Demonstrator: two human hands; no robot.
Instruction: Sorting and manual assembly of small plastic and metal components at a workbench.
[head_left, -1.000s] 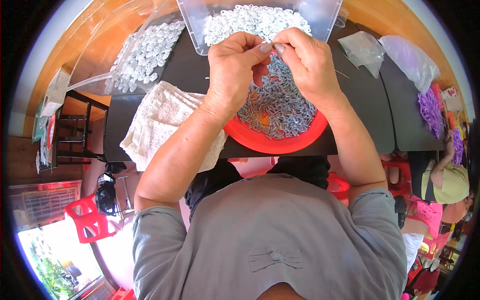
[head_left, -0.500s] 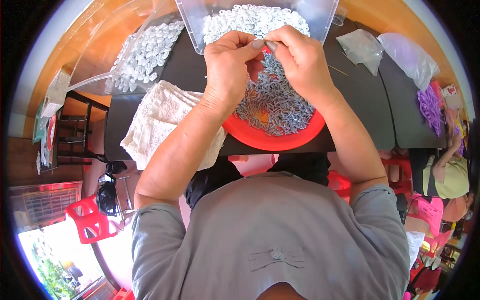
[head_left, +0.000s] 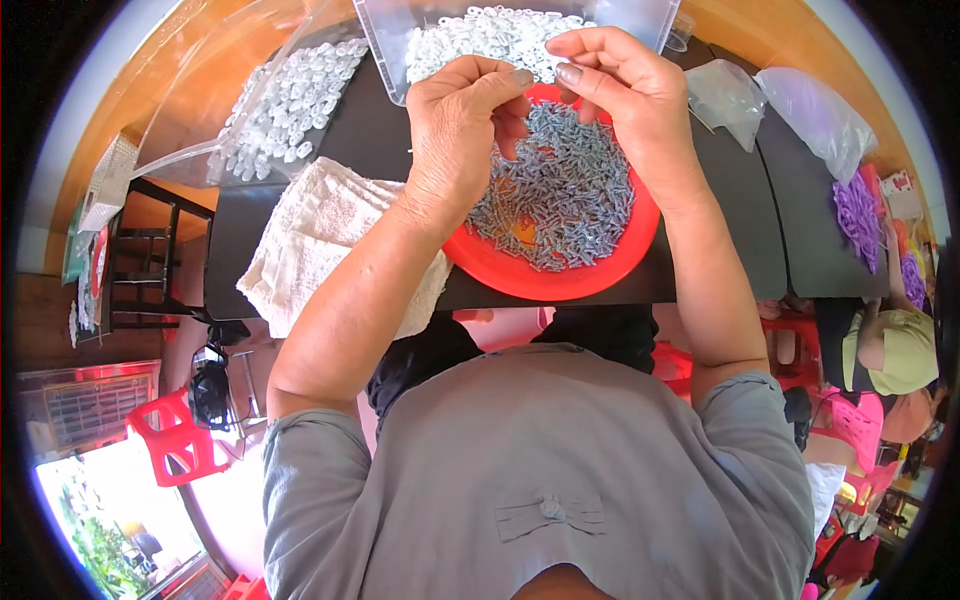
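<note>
My left hand hovers over the left rim of a red basin, thumb and index finger pressed together. Whatever they pinch is too small to make out. To the right and a little higher, my right hand has its thumb and index finger close together near the clear plastic box. Something whitish shows between these fingertips, hard to separate from the white pieces inside the box. Many small grey-blue stick-like pieces fill the basin below both hands.
A folded cream towel lies left of the basin. Behind it, a tilted clear container holds more white pieces. Plastic bags and a purple bundle lie on the right. Another person sits beyond; a red stool stands left.
My hands have come apart from their meeting point above the basin. The right hand has moved up and right toward the box; the left has stayed nearly in place.
</note>
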